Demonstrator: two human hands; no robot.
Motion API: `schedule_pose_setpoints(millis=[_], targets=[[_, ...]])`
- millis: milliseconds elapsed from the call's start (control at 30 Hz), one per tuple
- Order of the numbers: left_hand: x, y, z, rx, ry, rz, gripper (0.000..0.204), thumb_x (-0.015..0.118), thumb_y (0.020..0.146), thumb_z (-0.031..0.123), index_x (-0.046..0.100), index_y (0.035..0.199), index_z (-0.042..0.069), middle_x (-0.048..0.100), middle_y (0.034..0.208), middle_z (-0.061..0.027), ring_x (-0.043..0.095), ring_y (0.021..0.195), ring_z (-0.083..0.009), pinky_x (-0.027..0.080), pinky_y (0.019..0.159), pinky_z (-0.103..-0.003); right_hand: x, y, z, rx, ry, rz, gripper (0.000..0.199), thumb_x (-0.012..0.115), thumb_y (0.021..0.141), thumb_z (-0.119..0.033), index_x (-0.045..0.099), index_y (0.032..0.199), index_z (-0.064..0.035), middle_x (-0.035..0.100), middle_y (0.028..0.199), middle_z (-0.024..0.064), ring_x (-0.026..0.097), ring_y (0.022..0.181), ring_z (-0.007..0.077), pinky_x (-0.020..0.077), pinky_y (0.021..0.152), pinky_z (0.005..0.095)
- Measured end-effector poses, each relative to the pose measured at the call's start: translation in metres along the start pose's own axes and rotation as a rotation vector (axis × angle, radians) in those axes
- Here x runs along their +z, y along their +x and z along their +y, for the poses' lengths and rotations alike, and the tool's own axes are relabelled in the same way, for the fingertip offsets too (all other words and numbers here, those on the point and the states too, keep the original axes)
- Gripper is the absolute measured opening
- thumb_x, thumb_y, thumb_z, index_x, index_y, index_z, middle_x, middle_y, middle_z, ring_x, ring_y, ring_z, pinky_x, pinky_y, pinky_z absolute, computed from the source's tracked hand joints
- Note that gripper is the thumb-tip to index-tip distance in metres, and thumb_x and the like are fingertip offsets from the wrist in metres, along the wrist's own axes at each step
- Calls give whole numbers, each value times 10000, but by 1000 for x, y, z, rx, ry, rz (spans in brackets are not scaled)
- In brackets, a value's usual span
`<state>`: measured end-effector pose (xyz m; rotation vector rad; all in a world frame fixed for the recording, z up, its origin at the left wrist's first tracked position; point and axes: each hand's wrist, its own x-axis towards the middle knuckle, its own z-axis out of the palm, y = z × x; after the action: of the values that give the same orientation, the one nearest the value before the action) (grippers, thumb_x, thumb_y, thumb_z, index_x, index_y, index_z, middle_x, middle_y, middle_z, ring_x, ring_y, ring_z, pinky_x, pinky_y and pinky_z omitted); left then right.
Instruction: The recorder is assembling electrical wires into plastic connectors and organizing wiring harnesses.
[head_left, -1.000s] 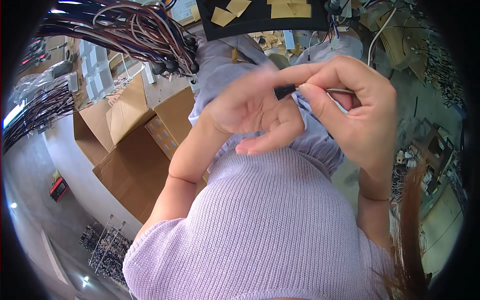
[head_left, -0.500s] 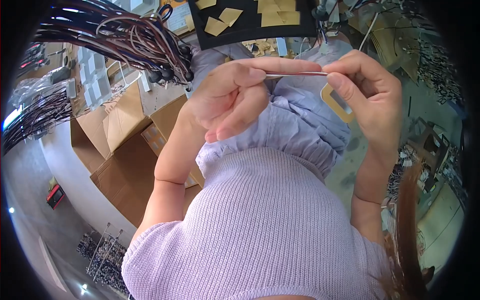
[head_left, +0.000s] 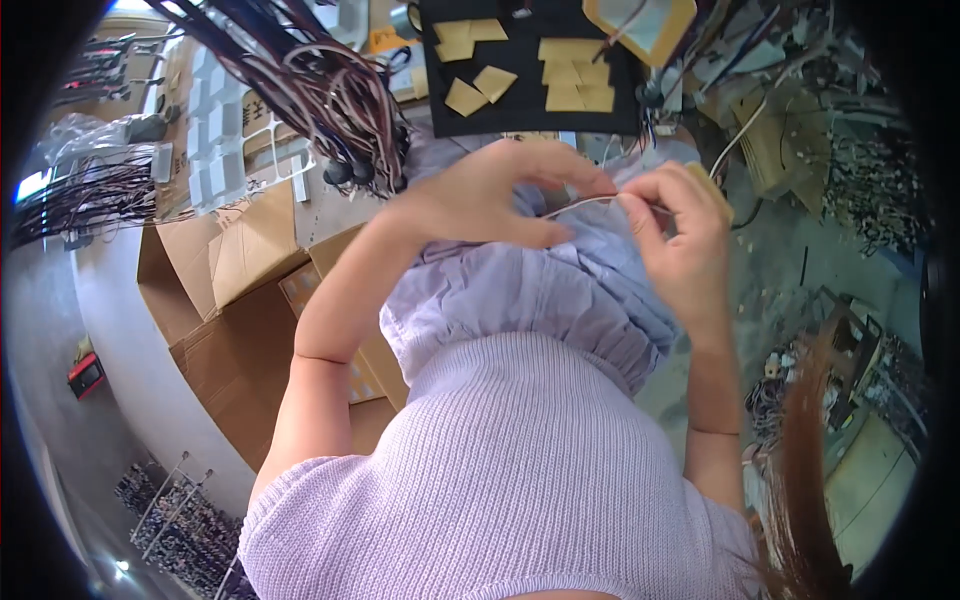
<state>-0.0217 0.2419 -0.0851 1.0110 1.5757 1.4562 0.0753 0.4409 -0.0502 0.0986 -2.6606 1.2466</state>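
My right hand (head_left: pixel 685 225) pinches a thin pale wire (head_left: pixel 580 203) between thumb and fingertips, in front of my lap. The wire arcs leftward out of that pinch, toward my left thumb. My left hand (head_left: pixel 490 195) is slightly blurred, its thumb and index finger spread apart, the index fingertip close to the pinch. Whether that fingertip touches the wire I cannot tell. Behind the right hand's knuckles a bit of a yellow-tan piece (head_left: pixel 722 180) shows; most of it is hidden.
Ahead lies a black board (head_left: pixel 520 85) with several tan tape pieces (head_left: pixel 575 75). Left of it hangs a thick bundle of dark cables (head_left: pixel 335 110). An opened cardboard box (head_left: pixel 235 345) stands at my left. More cable bundles (head_left: pixel 865 180) lie at the right.
The wire was stretched straight between both hands and now bows. My left hand has turned and spread its thumb; my right hand has come left and lower. The view has shifted too.
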Motion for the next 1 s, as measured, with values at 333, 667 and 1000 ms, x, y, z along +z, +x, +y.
schedule_pose_setpoints(millis=[333,667,1000], targets=[[9,29,-39,-23,-6,424,76,666,794,30,649,838,-29,652,754,-49,601,687,-79,499,656,-246,31,45,15,-66,-130,-13,190,484,909,-143,581,845,7,590,827,166,579,837,373,454,730,418],[-14,45,-78,-97,-292,386,84,659,825,22,637,872,-44,648,771,-36,629,710,-93,499,646,-230,88,203,141,-354,-397,-38,199,518,817,-182,590,702,-37,600,741,121,583,684,271,448,618,395],[-18,46,-76,-92,-322,462,96,665,829,41,647,871,-43,670,784,-42,653,695,-89,460,560,-198,85,196,101,-660,-856,-242,107,620,687,-54,603,790,-33,590,840,95,587,898,271,507,754,355]])
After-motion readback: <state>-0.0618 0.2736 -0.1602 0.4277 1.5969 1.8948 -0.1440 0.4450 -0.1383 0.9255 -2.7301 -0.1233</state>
